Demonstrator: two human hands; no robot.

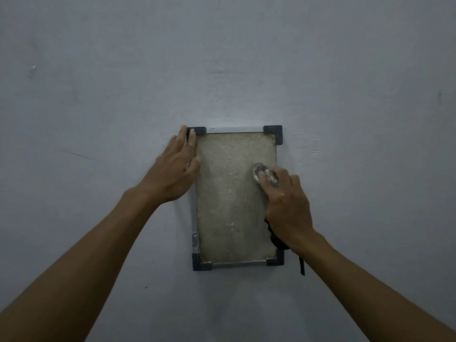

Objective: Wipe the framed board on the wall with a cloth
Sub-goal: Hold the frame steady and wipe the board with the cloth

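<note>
Right hand [286, 201] clutching cloth [264, 175] on board [229, 201], left hand [172, 166] flat

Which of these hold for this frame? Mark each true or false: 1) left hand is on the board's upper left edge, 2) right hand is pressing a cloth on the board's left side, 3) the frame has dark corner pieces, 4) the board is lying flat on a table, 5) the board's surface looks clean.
1) True: the left hand lies flat over the upper left edge of the framed board.
2) False: the right hand presses the cloth on the board's right side.
3) True: dark corner pieces sit at all four corners.
4) False: the board hangs on the wall.
5) False: its surface looks dusty and blotchy.
</note>
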